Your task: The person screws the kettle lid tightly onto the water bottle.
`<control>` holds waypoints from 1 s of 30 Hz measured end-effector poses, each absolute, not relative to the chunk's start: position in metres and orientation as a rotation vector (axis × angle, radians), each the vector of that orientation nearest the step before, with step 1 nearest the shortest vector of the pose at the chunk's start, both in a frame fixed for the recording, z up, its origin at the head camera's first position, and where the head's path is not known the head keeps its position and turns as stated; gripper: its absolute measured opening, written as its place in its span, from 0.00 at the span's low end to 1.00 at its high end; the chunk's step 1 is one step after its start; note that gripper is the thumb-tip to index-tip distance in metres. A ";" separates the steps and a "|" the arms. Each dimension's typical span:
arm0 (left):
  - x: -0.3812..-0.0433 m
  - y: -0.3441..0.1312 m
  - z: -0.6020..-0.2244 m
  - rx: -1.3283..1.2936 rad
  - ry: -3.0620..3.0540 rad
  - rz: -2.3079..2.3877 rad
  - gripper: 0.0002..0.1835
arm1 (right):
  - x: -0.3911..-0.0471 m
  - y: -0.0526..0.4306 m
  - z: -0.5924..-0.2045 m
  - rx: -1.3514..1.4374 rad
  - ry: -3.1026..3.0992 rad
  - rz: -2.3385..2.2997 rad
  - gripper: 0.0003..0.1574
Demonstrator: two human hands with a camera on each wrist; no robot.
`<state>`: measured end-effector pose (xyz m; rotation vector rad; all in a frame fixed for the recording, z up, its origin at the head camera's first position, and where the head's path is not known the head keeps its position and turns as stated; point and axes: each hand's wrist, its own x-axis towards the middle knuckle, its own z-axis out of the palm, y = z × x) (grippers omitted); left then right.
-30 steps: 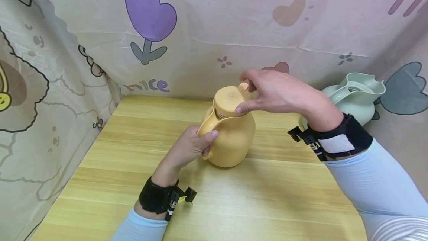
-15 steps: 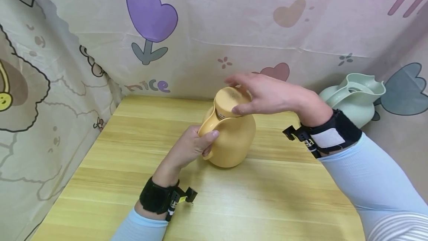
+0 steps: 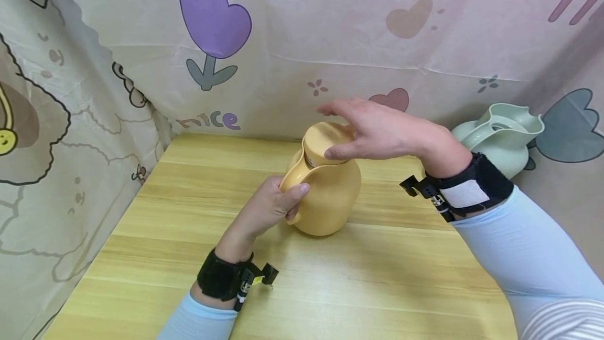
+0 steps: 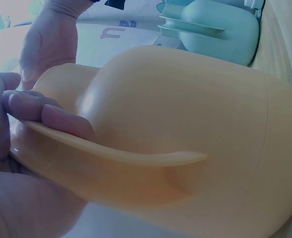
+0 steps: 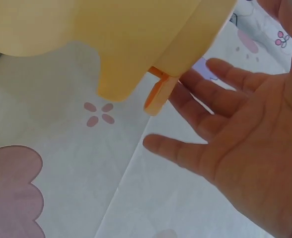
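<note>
An amber-yellow jug (image 3: 330, 198) stands upright on the wooden table, its round lid (image 3: 318, 140) seated in the top opening. My left hand (image 3: 269, 204) grips the handle (image 4: 111, 151), with the thumb lying along its upper part. Over the lid's right side reaches my right hand (image 3: 382, 130), the thumb at the near edge and the other fingers stretched out behind it. Seen in the right wrist view, these fingers are spread and loosely straight, some tips passing behind the lid. A small tab (image 5: 158, 96) sticks out from the lid beside the jug's spout (image 5: 116, 82).
At the back right, partly behind the right forearm, is a pale green jug (image 3: 507, 143) with a wavy rim. A printed cloth (image 3: 292, 25) hangs along the table's back and left sides. Wooden table (image 3: 368, 282) surface extends in front of the yellow jug.
My right hand has shifted slightly left over the lid, its fingers now straighter and reaching further across; the lid's tab, visible earlier, is now behind it. The left hand and jug stay put.
</note>
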<state>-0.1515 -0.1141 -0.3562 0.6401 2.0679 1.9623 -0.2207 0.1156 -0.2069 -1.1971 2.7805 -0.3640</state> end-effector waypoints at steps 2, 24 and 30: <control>-0.152 -0.114 -0.357 0.637 2.066 1.962 0.22 | -0.221 0.115 -0.206 -1.226 2.763 -0.342 0.49; -0.153 -0.113 -0.357 0.640 2.097 1.929 0.20 | -0.220 0.113 -0.214 -1.192 2.827 -0.355 0.54; -0.152 -0.113 -0.357 0.645 2.079 1.944 0.21 | -0.219 0.113 -0.213 -1.253 2.790 -0.327 0.50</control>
